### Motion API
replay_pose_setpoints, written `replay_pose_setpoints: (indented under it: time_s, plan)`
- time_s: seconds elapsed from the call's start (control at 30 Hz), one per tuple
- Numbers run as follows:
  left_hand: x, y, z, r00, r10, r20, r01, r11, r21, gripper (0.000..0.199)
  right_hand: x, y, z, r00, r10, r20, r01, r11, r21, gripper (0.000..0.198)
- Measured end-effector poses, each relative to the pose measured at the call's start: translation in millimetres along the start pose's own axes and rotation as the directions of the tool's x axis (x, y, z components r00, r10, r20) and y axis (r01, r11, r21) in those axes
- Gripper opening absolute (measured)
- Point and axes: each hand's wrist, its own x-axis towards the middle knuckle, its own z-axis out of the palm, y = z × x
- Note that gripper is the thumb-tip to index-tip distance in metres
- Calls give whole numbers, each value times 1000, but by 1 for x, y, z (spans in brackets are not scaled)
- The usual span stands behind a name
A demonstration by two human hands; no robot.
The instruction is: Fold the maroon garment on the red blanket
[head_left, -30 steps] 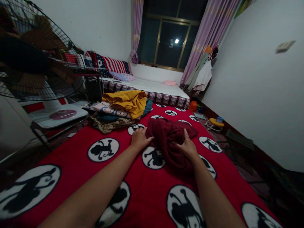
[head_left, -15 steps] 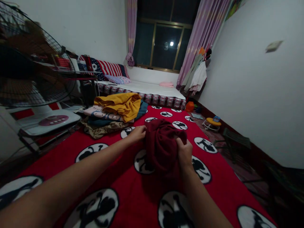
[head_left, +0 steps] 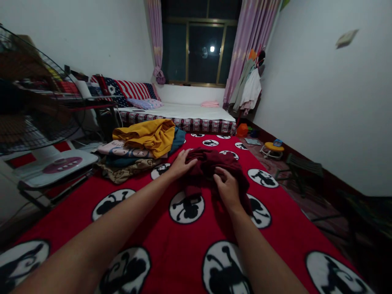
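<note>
A crumpled dark red garment [head_left: 214, 163] lies on a red blanket [head_left: 171, 245] printed with black-and-white cartoon circles. My left hand [head_left: 181, 163] rests on the garment's left edge, fingers laid over the cloth. My right hand [head_left: 227, 188] presses down on its near side, fingers curled into the fabric. Both forearms stretch forward from the bottom of the view.
A pile of clothes topped by a yellow garment [head_left: 147, 136] sits just left of the dark red one. A standing fan [head_left: 33, 106] is at the far left. A mattress [head_left: 183, 112] lies below the window, and a small stool [head_left: 273, 149] stands by the right wall.
The dark red garment was lifted and bunched between both hands half a second ago. Now it lies lower and flatter on the blanket, with both hands on top of it.
</note>
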Motion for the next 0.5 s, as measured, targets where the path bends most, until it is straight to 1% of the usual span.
replay_pose_setpoints:
  time_s: [0.07, 0.13, 0.2, 0.27, 0.33, 0.37, 0.4, 0.43, 0.47, 0.5]
  plan:
    - [-29, -2, 6, 992, 115, 49, -120, 987, 106, 67, 0, -4, -7, 988, -113, -108, 97, 985, -139, 34]
    - [-50, 1, 7, 977, 202, 73, -213, 953, 216, 77, -2, -12, -14, 953, -245, -176, 178, 927, -330, 33]
    - [-64, 7, 6, 959, 273, 82, -285, 913, 291, 83, -3, -19, -18, 916, -342, -207, 201, 842, -501, 41]
    - [-74, 13, 4, 943, 321, 89, -332, 888, 318, 79, -2, -22, -22, 899, -380, -218, 170, 761, -626, 58]
    - [-83, 19, 5, 936, 333, 110, -351, 882, 315, 78, 1, -17, -25, 909, -353, -221, 104, 707, -700, 79]
    - [-86, 22, 6, 935, 329, 131, -354, 883, 307, 81, 3, -12, -27, 924, -311, -221, 61, 691, -721, 87]
    - [-90, 23, 8, 937, 316, 151, -348, 888, 300, 84, 5, -6, -28, 945, -249, -213, 13, 679, -734, 91]
    - [-92, 25, 10, 942, 294, 163, -331, 896, 295, 87, 6, 1, -30, 965, -173, -196, -31, 667, -744, 89]
    - [-95, 25, 13, 950, 268, 162, -306, 906, 294, 88, 8, 6, -31, 981, -93, -168, -67, 654, -754, 81]
    - [-96, 25, 16, 959, 239, 154, -275, 915, 296, 85, 9, 10, -33, 990, -29, -137, -86, 640, -763, 68]
